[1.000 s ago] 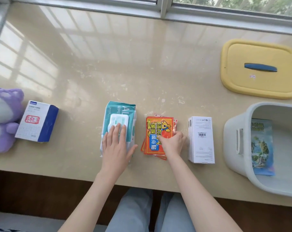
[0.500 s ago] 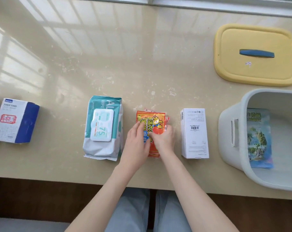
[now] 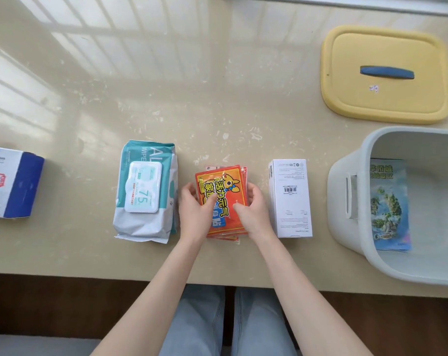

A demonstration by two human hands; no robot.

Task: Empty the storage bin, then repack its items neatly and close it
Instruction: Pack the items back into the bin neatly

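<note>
Both my hands gripping the stack of orange-red printed sachets (image 3: 221,201) on the beige countertop (image 3: 192,98).
My left hand (image 3: 196,210) clamps its left edge, my right hand (image 3: 253,209) its right edge. Teal-white wipes pack (image 3: 147,191) just left, white carton (image 3: 291,199) just right. Grey plastic bin (image 3: 351,201) far right holds a leaflet (image 3: 389,204); yellow lid (image 3: 387,74) lies behind it.

Glossy stone-like counter (image 3: 166,98), matt plastic bin (image 3: 346,227), shiny foil sachets (image 3: 225,201).
</note>
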